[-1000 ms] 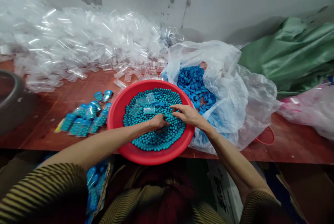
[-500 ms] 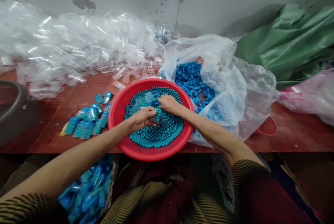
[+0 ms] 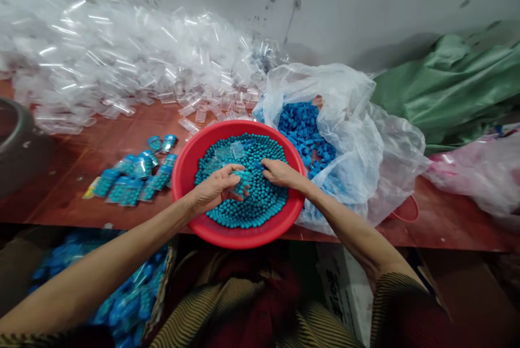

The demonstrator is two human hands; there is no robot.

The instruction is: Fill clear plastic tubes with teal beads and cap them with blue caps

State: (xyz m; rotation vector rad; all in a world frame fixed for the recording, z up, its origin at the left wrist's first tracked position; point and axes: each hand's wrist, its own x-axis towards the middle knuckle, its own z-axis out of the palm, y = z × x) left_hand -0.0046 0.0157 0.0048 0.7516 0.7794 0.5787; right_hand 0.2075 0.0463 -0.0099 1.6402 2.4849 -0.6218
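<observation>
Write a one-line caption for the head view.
Left hand holds a bead-filled clear container over a red basin of turquoise beads.

Left forearm, bare, reaching inward from lower left; left hand [image 3: 221, 188], thumb and fingers closed in a pinch, knuckles outward. Right forearm, bare, angled in from lower right; right hand [image 3: 280, 173], fingertips pinched together, apart from the left. Sleeves, striped, near both elbows

Both hands [image 3: 248, 181] work above beads [image 3: 260, 210] in the red basin [image 3: 244, 238].
</observation>
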